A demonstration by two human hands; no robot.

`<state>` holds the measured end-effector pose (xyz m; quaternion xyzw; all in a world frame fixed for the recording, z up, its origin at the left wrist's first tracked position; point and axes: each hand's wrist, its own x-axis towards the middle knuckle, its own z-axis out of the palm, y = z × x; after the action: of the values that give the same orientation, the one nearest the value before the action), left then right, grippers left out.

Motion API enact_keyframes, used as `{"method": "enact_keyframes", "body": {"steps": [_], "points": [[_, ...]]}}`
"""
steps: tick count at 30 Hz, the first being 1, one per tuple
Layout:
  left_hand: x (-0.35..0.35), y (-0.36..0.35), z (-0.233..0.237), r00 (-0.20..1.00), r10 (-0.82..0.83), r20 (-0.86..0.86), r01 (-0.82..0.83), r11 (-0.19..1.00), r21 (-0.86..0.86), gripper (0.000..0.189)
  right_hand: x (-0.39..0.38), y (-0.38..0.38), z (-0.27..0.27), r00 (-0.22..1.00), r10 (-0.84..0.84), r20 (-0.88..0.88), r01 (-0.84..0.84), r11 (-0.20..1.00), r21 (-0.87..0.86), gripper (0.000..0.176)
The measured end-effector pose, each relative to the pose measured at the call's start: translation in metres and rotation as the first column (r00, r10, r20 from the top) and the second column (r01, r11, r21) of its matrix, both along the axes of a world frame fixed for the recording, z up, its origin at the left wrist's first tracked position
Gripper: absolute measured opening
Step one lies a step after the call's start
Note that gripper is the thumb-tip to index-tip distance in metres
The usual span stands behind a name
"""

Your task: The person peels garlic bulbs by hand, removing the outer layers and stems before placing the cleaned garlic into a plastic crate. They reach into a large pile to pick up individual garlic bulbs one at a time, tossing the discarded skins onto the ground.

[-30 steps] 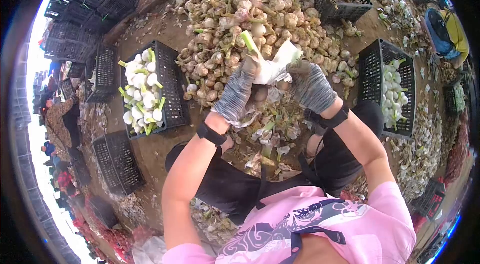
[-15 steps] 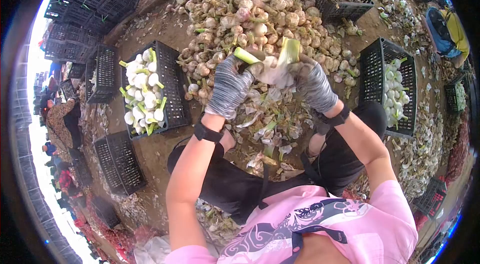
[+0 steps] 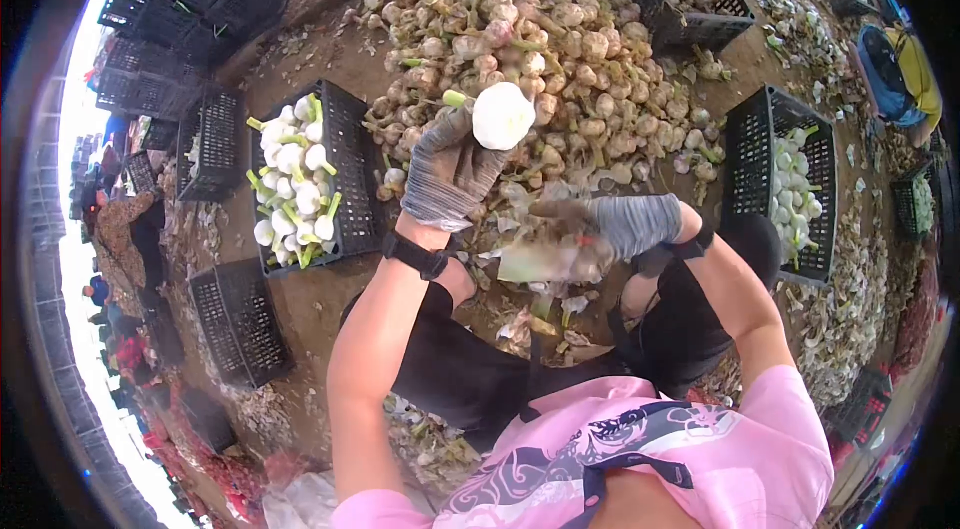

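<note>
A white, peeled garlic bulb (image 3: 503,116) with a short green stem is gripped in my gloved left hand (image 3: 452,169), root end toward me. My gloved right hand (image 3: 625,226) is lower and to the right, over the litter of peels, its fingers smeared by motion. Just below those fingers is a blurred pale husk (image 3: 530,264). Beyond both hands lies a big heap of unpeeled garlic (image 3: 590,59). Loose garlic skins (image 3: 520,324) cover the ground between my feet.
At the left, a black crate (image 3: 345,144) holds white bulbs with green stems; another crate (image 3: 745,169) with cleaned bulbs stands right. More crates (image 3: 240,324) are at lower left, stacked at upper left and behind the heap. A person (image 3: 130,239) sits far left.
The outer husk has come off the bulb, which my left hand has turned and raised slightly. My right hand has moved away from it, down toward the peels.
</note>
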<state>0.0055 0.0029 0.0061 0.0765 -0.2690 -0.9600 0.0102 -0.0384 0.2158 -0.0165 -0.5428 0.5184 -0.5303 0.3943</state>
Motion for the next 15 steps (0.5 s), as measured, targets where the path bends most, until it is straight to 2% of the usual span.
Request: {"method": "enact_keyframes", "body": {"steps": [1,3,4,5,6,7,8,10,11,12,13,14,15], "points": [[-0.001,-0.002,0.003,0.994,-0.093,0.06,0.077,0.971,0.227,0.028,-0.003,0.002,-0.004,1.0,0.0,0.002,0.0,1.0,0.0,0.054],[-0.004,-0.003,-0.001,0.987,-0.148,0.07,0.128,0.964,0.233,0.025,-0.013,0.003,0.001,0.947,-0.306,-0.093,0.32,0.908,0.27,0.054],[-0.004,-0.002,-0.003,0.978,-0.196,0.072,0.175,0.956,0.237,0.022,-0.019,0.003,0.002,0.946,-0.312,-0.091,0.325,0.905,0.274,0.054],[-0.005,0.001,-0.006,0.978,-0.197,0.069,0.175,0.955,0.238,0.022,-0.027,0.0,0.003,0.869,-0.455,0.192,0.392,0.872,0.294,0.051],[-0.005,0.004,-0.01,0.979,-0.131,0.158,0.107,0.983,0.149,0.024,-0.031,-0.003,0.005,0.704,-0.548,0.451,0.438,0.835,0.331,0.048],[-0.003,0.003,-0.015,0.969,-0.046,0.242,0.034,0.998,0.05,0.027,-0.033,-0.005,-0.001,0.558,-0.573,0.6,0.444,0.817,0.368,0.038],[-0.003,-0.007,-0.03,0.961,-0.018,0.276,0.044,0.995,-0.088,0.019,-0.034,-0.004,-0.012,0.574,-0.554,0.603,0.423,0.831,0.361,0.038],[0.001,-0.031,-0.045,0.903,0.154,0.402,0.021,0.917,-0.398,0.018,-0.033,0.002,-0.037,0.368,-0.639,0.675,0.426,0.762,0.488,0.033],[0.005,-0.057,-0.061,0.893,0.204,0.401,0.015,0.878,-0.479,0.018,-0.033,0.006,-0.044,0.356,-0.608,0.71,0.381,0.788,0.483,0.031],[0.013,-0.069,-0.034,0.848,0.348,0.4,0.124,0.603,-0.788,0.016,-0.031,0.007,-0.046,0.37,-0.625,0.687,0.39,0.776,0.496,0.029],[0.017,-0.089,-0.041,0.839,0.441,0.32,0.056,0.515,-0.855,0.012,-0.035,0.01,-0.057,0.563,-0.642,0.52,0.428,0.765,0.481,0.028],[0.024,-0.123,-0.062,0.83,0.543,0.128,-0.029,0.27,-0.962,0.013,-0.037,0.013,-0.069,0.709,-0.63,0.317,0.47,0.757,0.453,0.027],[0.032,-0.164,-0.086,0.783,0.622,0.009,-0.025,0.046,-0.999,0.016,-0.037,0.011,-0.074,0.711,-0.624,0.325,0.461,0.761,0.456,0.027]]}}
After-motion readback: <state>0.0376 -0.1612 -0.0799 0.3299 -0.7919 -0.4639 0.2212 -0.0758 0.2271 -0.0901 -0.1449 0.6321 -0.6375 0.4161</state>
